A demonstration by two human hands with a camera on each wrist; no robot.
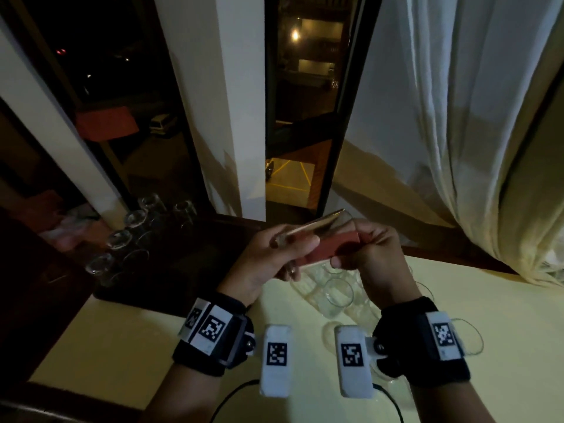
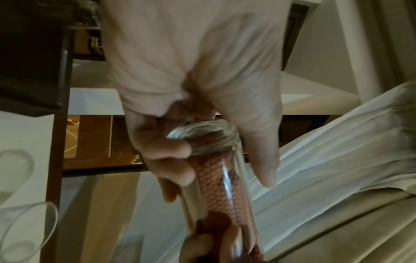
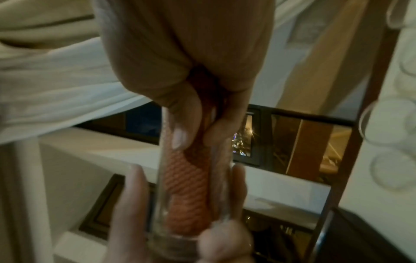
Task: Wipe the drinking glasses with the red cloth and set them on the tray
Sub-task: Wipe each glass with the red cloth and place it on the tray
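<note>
A tall clear drinking glass (image 1: 308, 228) lies almost level in the air between both hands, above the table. My left hand (image 1: 283, 254) grips its thick base end, thumb on one side and fingers on the other. The red cloth (image 1: 332, 248) is stuffed inside the glass (image 2: 227, 178), its woven texture showing through the wall. My right hand (image 1: 357, 251) pinches the cloth (image 3: 186, 170) at the glass's mouth, thumb and fingers reaching into the opening. A dark tray (image 1: 189, 270) at the left carries several glasses (image 1: 117, 239).
More glasses (image 1: 337, 296) stand on the pale yellow table (image 1: 122, 346) just under my hands. A window (image 1: 305, 117) and white curtains (image 1: 457, 148) lie beyond the table's far edge. A dark cable (image 1: 235, 392) runs near the front edge.
</note>
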